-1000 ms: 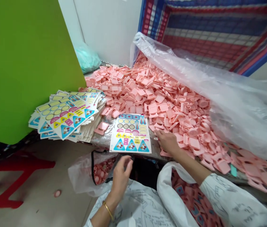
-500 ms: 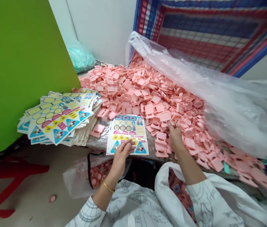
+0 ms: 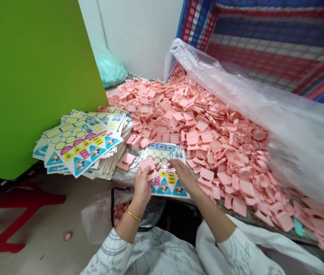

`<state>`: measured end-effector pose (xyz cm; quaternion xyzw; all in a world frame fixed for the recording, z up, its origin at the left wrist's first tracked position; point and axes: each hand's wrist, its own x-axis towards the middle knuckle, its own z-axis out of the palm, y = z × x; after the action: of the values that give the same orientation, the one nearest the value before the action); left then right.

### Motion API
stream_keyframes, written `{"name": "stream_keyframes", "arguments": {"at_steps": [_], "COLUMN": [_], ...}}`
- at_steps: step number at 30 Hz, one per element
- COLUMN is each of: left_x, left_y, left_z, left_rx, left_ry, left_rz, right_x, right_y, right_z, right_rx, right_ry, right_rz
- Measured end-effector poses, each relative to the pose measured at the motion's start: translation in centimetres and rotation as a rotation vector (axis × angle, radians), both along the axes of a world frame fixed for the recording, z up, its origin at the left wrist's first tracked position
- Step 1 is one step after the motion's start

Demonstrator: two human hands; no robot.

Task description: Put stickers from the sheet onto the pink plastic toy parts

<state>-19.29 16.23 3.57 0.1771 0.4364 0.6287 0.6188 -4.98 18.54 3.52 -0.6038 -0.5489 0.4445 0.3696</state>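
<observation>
My left hand (image 3: 143,187) is closed on a pink plastic piece (image 3: 147,164), a flat rectangle with a raised rim. It holds the piece over the sticker sheet (image 3: 183,193), which lies on the table's front edge and bears blue triangles, yellow shapes, round and heart stickers. My right hand (image 3: 185,176) hovers above the right part of the same sheet, fingers stretched out toward the left, with nothing visible in them. The two hands partly cover the middle of the sheet. Another loose pink piece (image 3: 126,160) lies left of the sheet.
A heap of pink plastic pieces (image 3: 173,118) covers the table behind, under a clear plastic bag (image 3: 236,95). A stack of sticker sheets (image 3: 84,143) lies at left, by a green panel (image 3: 36,84). Below stand a red stool (image 3: 21,202) and a plastic bag (image 3: 101,215).
My right hand has left the pink heap and moved left over the sticker sheet. My left hand now holds a pink piece. The view has shifted slightly left.
</observation>
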Motion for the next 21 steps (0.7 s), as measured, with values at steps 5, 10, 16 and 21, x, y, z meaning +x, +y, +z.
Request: {"name": "stream_keyframes", "arguments": {"at_steps": [5, 10, 16, 21], "left_x": [-1.7, -1.4, -1.5, -1.5], "left_y": [3.9, 6.1, 6.1, 6.2], "left_z": [-0.4, -2.9, -4.8, -4.7], "left_rx": [-0.024, -0.069, -0.084, -0.086], "left_ry": [0.011, -0.053, -0.042, -0.051], "left_rz": [-0.080, -0.059, -0.030, -0.031], "right_x": [-2.0, -4.7, -4.8, -4.5], "right_y": [7.7, 10.8, 11.0, 10.7], "right_z": [-1.0, -3.0, -4.1, -4.2], "right_rx": [0.143, 0.137, 0.165, 0.186], "right_ry": [-0.510, -0.798, -0.847, -0.801], "right_rz": [-0.011, 0.011, 0.014, 0.038]}}
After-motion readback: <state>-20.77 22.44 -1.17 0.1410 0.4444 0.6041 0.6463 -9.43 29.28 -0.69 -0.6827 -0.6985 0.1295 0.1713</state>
